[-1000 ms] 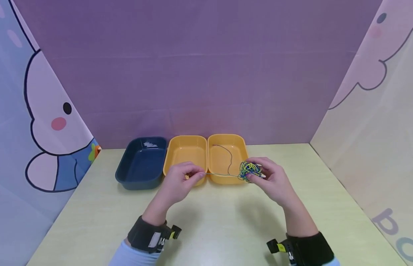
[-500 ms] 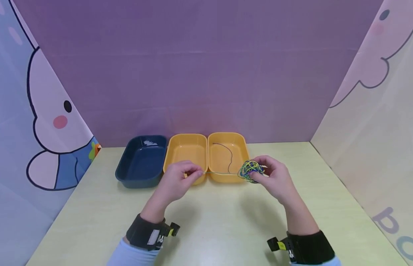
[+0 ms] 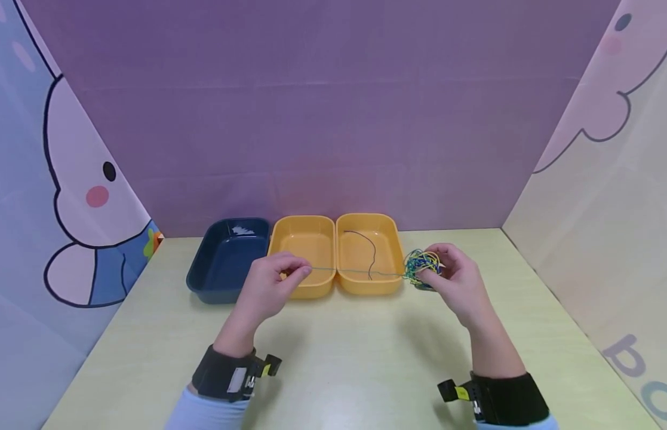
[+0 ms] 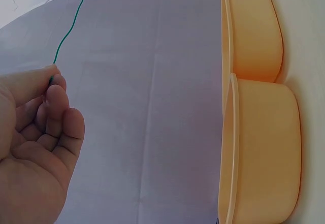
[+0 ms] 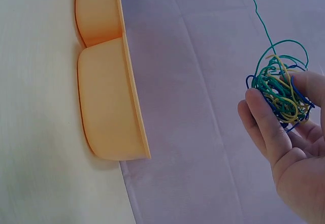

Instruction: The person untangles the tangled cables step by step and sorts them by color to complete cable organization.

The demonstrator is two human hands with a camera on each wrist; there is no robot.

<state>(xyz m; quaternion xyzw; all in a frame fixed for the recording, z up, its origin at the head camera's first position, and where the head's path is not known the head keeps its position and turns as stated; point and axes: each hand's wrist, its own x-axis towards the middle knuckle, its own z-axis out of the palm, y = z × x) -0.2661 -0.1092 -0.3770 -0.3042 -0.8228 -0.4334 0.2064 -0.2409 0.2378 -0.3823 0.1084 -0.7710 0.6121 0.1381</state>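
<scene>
A tangled ball of green, yellow and blue wire [image 5: 282, 94] sits in my right hand [image 3: 459, 283], gripped between thumb and fingers. From it one thin green strand [image 4: 71, 28] runs left, nearly straight, to my left hand [image 3: 271, 283]. Thumb and forefinger of the left hand pinch the strand's end, the other fingers loosely curled. Both hands are raised above the table, the left in front of the middle yellow bin [image 3: 306, 239], the right just beyond the right side of the right yellow bin [image 3: 368, 288].
A dark blue bin [image 3: 226, 292] stands at the left of the row, beside the two yellow ones. One thin dark wire [image 3: 374, 251] lies in the right yellow bin. A purple backdrop [image 3: 322, 119] rises behind the pale table [image 3: 354, 358].
My hands have moved apart, left hand leftward and right hand rightward with the ball. The green strand between them has grown longer.
</scene>
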